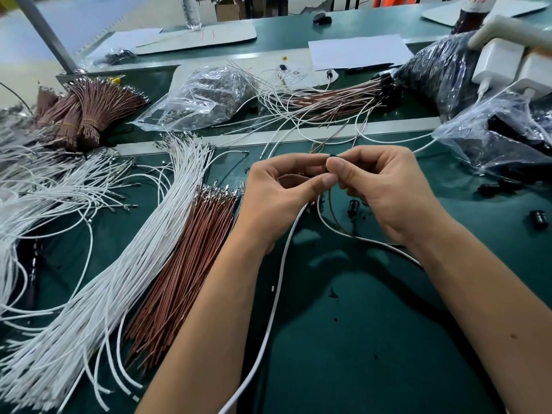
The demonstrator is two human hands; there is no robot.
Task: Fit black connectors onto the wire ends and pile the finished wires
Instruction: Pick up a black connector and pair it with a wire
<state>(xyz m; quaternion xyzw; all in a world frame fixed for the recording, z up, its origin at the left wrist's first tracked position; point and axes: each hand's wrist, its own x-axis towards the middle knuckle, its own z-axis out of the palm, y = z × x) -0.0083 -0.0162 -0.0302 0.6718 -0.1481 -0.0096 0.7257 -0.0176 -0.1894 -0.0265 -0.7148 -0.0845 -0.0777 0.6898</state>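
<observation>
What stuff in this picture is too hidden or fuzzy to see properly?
- Head view: the black connector, almost wholly covered by the right hand and left hand.
- Head view: the wire ends, hidden behind the fingers.
- Head view: the bottle, cut off by the top edge.
- Head view: the bag, contents blurred by crinkled plastic.
</observation>
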